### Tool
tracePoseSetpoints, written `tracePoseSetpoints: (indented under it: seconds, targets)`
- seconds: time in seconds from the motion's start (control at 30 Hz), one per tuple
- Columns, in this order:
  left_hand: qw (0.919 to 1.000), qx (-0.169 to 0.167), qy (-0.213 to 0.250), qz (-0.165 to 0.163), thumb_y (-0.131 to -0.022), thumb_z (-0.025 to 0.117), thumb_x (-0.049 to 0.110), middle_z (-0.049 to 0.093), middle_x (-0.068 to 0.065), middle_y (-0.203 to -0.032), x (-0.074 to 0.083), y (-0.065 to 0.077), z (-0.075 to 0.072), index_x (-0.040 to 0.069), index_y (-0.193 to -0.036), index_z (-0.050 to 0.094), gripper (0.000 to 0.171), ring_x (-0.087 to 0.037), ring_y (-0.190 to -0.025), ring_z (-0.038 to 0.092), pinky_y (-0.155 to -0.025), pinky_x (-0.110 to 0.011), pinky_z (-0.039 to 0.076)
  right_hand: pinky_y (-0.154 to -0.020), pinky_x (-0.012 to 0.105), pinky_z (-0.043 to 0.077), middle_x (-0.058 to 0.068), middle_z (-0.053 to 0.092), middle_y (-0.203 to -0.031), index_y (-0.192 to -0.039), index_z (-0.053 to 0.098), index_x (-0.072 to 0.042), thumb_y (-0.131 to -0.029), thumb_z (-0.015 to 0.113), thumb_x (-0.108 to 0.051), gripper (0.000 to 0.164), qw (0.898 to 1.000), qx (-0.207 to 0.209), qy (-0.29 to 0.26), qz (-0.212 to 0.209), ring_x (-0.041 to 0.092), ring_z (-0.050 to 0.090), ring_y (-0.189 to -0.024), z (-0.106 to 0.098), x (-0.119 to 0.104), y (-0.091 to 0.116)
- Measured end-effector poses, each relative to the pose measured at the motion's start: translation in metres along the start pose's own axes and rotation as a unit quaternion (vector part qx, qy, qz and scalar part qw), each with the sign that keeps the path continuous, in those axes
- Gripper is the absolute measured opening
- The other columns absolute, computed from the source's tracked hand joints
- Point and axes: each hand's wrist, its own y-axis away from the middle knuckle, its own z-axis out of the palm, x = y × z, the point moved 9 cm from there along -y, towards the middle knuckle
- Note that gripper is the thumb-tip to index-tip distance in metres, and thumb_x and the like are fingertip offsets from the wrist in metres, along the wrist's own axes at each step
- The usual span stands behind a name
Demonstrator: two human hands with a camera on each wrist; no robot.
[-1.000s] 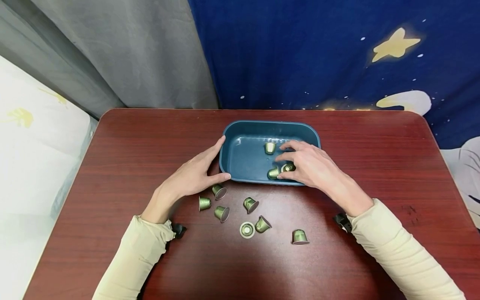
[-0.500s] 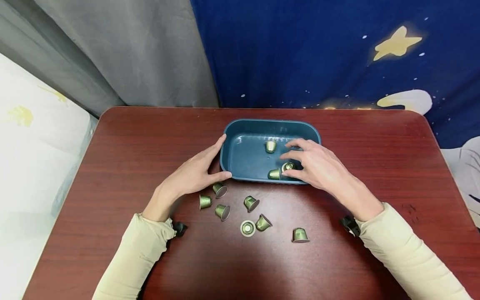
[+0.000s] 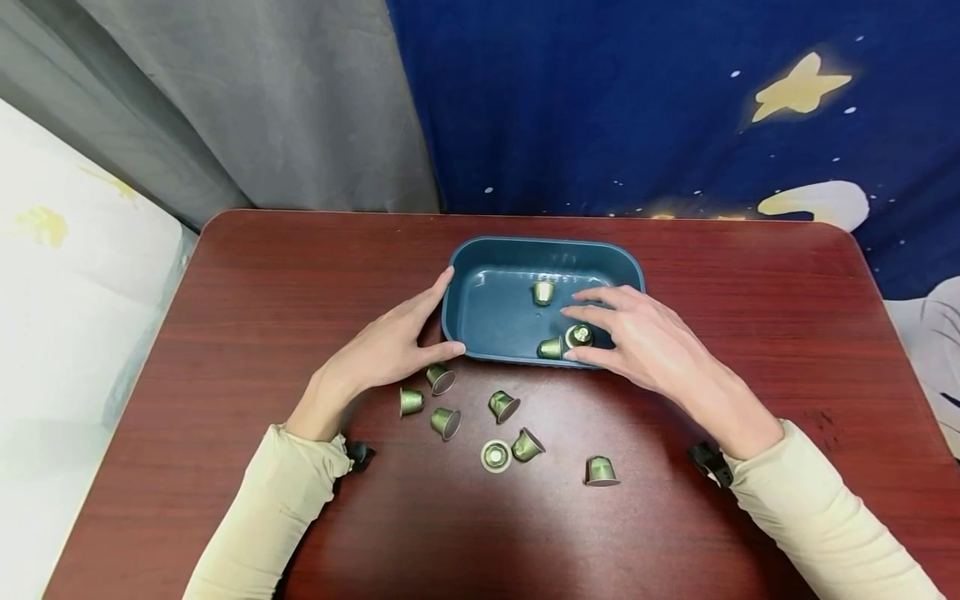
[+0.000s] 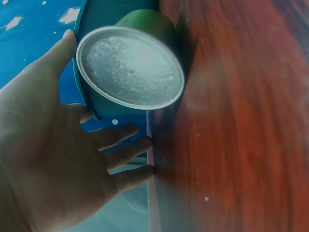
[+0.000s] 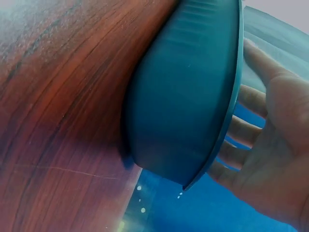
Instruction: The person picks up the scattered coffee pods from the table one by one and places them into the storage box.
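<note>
A blue plastic bin [image 3: 491, 312] sits toward the back of the table. Along its left end, my left hand [image 3: 378, 346] rests with thumb and forefinger spread and touching the rim. My right hand [image 3: 652, 337] reaches over the right side, fingers extended inside and nothing held. Three green coffee capsules lie in the bin: one near the far wall [image 3: 543, 293], one on its side by the near wall [image 3: 551, 347], and a base-up capsule [image 3: 578, 336] by my right thumb. The left wrist view has a capsule's [image 4: 130, 70] foil lid up close, near the palm.
Several more green capsules [image 3: 503, 407] lie on the red-brown wooden table [image 3: 315, 275] in front of the bin. One capsule [image 3: 601, 471] is apart to the right. Grey curtain [image 3: 322, 100] and blue starry cloth [image 3: 585, 100] hang behind the table.
My right hand has drawn slightly right and its fingers have come away from the base-up capsule, which stays in the bin. The left hand has held its place at the rim.
</note>
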Motion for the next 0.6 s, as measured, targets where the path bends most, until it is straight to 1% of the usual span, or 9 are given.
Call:
tracePoseSetpoints:
  seconds: [0.13,0.23,0.4,0.6]
  targets:
    - [1.0000,0.001,-0.003,-0.003,-0.087,0.052,0.074,0.013,0.007,-0.164,-0.002,0.001,-0.001,0.040,-0.157,-0.007,0.097,-0.012,-0.149,0.020,-0.117,-0.043,0.026,-0.108,0.051,0.038,0.006,0.061,-0.132,-0.130,0.068,-0.016,-0.088,0.073,-0.045,0.052,1.000,0.012,0.003,-0.013,0.026,0.055,-0.122,-0.004,-0.007,0.002]
    - [1.0000,0.001,-0.007,-0.003,-0.087,0.051,0.074,0.013,0.006,-0.164,-0.002,0.000,-0.001,0.040,-0.157,-0.007,0.097,-0.013,-0.149,0.020,-0.117,-0.043,0.026,-0.108,0.051,0.038,0.005,0.061,-0.133,-0.128,0.069,-0.016,-0.086,0.074,-0.047,0.052,1.000,0.016,0.005,-0.022,0.026,0.055,-0.122,-0.007,-0.013,0.004]
    - [1.0000,-0.001,-0.008,-0.003,-0.088,0.051,0.073,0.013,0.006,-0.164,-0.002,0.001,-0.001,0.039,-0.156,-0.009,0.097,-0.014,-0.149,0.021,-0.117,-0.044,0.026,-0.106,0.048,0.040,0.005,0.061,-0.135,-0.127,0.069,-0.017,-0.084,0.076,-0.049,0.054,0.999,0.025,0.006,-0.038,0.026,0.055,-0.121,-0.010,-0.021,0.008]
    - [1.0000,-0.003,-0.004,-0.004,-0.088,0.051,0.073,0.013,0.007,-0.164,-0.002,0.002,0.000,0.040,-0.156,-0.008,0.097,-0.014,-0.149,0.020,-0.117,-0.044,0.026,-0.098,0.044,0.045,0.005,0.062,-0.133,-0.128,0.069,-0.016,-0.082,0.078,-0.047,0.056,0.998,0.043,0.007,-0.051,0.025,0.057,-0.117,-0.013,-0.028,0.012]
